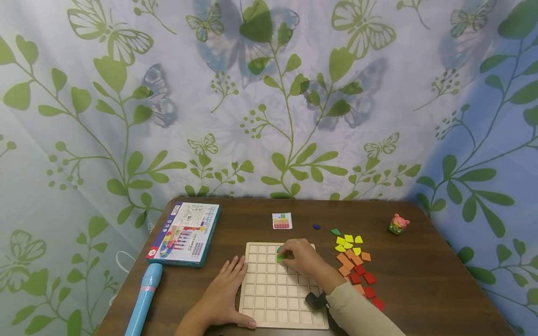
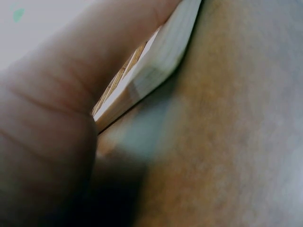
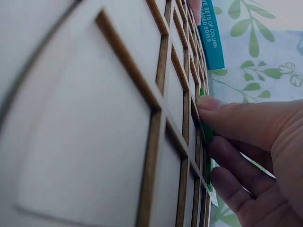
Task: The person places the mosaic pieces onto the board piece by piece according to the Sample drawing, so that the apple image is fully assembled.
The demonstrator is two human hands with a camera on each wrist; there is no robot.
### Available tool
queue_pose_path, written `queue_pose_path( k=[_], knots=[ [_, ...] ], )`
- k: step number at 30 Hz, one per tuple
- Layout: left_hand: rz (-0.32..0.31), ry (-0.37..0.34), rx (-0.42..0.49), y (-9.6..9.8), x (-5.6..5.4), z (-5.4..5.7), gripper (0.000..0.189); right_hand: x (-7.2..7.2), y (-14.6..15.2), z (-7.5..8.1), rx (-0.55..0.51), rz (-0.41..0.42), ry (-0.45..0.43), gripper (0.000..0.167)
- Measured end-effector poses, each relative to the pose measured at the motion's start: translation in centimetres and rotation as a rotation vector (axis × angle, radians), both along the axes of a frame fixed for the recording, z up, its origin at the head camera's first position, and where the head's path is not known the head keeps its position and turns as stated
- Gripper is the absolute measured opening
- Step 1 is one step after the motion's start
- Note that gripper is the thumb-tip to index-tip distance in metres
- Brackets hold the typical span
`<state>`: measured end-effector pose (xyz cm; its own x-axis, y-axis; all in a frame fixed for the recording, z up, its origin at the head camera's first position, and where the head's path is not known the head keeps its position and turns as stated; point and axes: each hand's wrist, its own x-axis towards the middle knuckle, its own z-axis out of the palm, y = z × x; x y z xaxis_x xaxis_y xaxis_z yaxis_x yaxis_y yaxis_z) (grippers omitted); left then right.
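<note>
A wooden grid board lies at the front middle of the table. My left hand rests along its left side, fingers straight at the upper part of the edge and thumb at the lower left corner. In the left wrist view the thumb touches the board's side. Near the board's top row, my right hand pinches a light green tile low over the squares. A darker green piece shows just above it. The right wrist view has the thumb against the green tile.
Right of the board lie loose yellow, orange and red tiles. Behind are a green piece, a blue piece and a pattern card. A box and blue microphone lie left; a pink figurine stands right.
</note>
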<state>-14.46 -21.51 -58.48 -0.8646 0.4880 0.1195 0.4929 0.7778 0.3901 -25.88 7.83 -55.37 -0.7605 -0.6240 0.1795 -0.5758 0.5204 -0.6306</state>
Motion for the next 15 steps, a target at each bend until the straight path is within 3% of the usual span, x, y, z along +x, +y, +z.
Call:
queue_pose_path(
  k=[7, 15],
  knots=[
    [0.005, 0.003, -0.016, 0.00, 0.04, -0.08, 0.148, 0.04, -0.28, -0.03, 0.010, -0.047, 0.019, 0.020],
    [0.006, -0.005, -0.013, 0.00, 0.12, 0.05, 0.147, 0.10, -0.36, 0.14, -0.003, -0.068, -0.030, 0.020]
  ],
)
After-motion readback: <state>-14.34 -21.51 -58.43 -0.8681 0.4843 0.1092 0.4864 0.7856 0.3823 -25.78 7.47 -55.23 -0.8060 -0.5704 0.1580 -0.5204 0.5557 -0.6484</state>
